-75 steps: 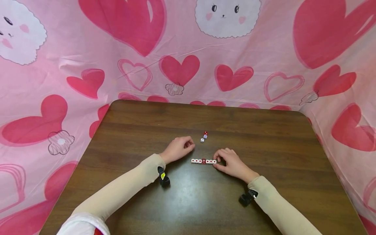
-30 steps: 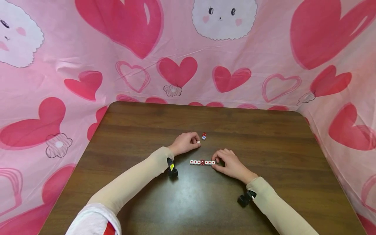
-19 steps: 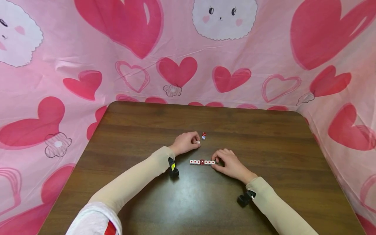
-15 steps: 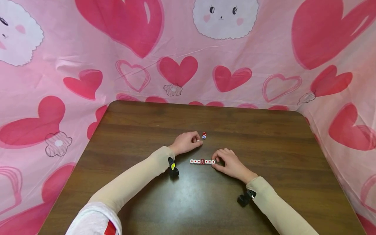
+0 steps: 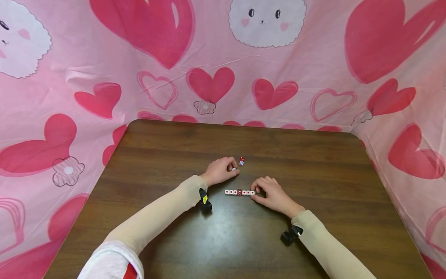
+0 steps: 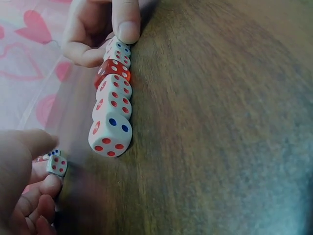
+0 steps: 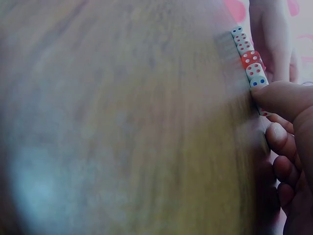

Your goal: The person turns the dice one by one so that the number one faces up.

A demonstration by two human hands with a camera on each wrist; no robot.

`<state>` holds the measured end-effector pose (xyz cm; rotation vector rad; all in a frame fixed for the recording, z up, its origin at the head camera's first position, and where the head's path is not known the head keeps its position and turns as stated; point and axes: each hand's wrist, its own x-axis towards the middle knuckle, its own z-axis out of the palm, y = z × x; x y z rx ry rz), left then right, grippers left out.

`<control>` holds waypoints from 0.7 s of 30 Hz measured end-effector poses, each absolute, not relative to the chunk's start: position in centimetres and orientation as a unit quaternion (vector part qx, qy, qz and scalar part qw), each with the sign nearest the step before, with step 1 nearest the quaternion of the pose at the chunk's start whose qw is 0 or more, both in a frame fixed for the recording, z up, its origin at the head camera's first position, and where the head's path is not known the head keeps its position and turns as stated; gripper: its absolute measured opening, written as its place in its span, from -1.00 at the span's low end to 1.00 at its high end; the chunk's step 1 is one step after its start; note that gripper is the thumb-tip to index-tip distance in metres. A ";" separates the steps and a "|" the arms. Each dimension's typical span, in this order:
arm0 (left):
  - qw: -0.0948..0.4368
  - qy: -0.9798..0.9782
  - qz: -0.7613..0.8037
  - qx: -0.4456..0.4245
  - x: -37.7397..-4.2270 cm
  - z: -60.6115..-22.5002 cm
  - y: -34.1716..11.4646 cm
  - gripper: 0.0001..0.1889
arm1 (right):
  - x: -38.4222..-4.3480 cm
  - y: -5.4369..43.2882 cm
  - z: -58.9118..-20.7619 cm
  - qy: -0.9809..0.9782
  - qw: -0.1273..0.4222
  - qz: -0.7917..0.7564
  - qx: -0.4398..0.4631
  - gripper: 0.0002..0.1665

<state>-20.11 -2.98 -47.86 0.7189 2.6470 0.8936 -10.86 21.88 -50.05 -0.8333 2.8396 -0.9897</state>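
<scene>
A short row of dice runs across the table, white ones on both sides of a single red die. At the row's right end my right hand pinches the last white die between thumb and fingers. Farther back and to the left, my left hand holds a separate white die between thumb and fingertips; the fingers partly cover it in the head view. Just beyond those fingertips, a red die and a white die with blue dots sit close together.
The dark wooden table has a rounded back edge against a pink heart-print cloth. Each wrist carries a small black camera, the left camera and the right camera.
My left hand moved right and back and took hold of the loose white die. Within its fingers the die has turned, showing different faces. The right hand stays at the row's end.
</scene>
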 end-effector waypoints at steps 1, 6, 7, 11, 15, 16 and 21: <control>0.127 0.910 0.310 0.246 -20.1 -47.9 -3.0 -0.84 | -10.9 21.9 -50.0 0.910 0.013 -0.317 -0.265 -0.72; 0.116 0.911 0.310 0.247 -20.0 -48.0 -3.0 -0.87 | -10.8 21.8 -49.9 0.910 0.018 -0.319 -0.263 -0.73; 0.114 0.911 0.308 0.248 -20.0 -48.0 -3.0 -0.86 | -10.8 21.8 -49.8 0.910 0.016 -0.319 -0.264 -0.72; 0.114 0.913 0.301 0.251 -19.9 -48.4 -3.1 -0.80 | -10.7 21.7 -49.8 0.909 0.013 -0.319 -0.268 -0.72; 0.114 0.908 0.312 0.257 -19.9 -48.6 -3.4 -0.77 | -10.7 21.7 -49.9 0.909 0.013 -0.320 -0.268 -0.73; 0.113 0.905 0.316 0.259 -19.9 -48.7 -3.4 -0.77 | -10.7 21.7 -49.9 0.909 0.013 -0.320 -0.268 -0.73; 0.104 0.894 0.342 0.271 -20.0 -48.8 -3.7 -0.84 | -10.8 21.8 -50.0 0.911 0.020 -0.318 -0.262 -0.73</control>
